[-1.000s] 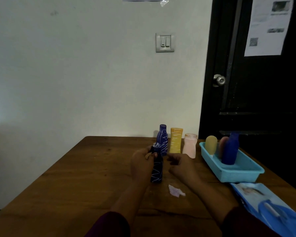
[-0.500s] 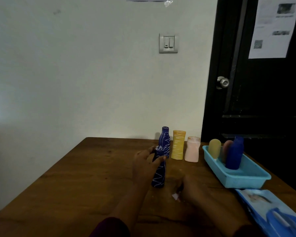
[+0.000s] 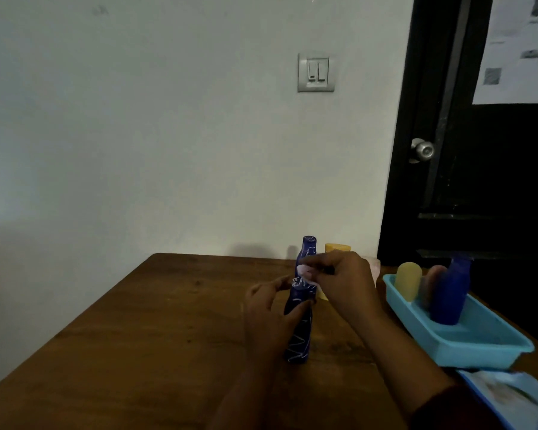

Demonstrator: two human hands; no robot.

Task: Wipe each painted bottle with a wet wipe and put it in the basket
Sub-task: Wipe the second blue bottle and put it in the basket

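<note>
Blue bottle stands straight up on the table, long side pointing to 12. My left hand wraps round its middle. My right hand pinches the wipe at its top, so I would rub down toward 6. Off at 3 sits the basket.
</note>
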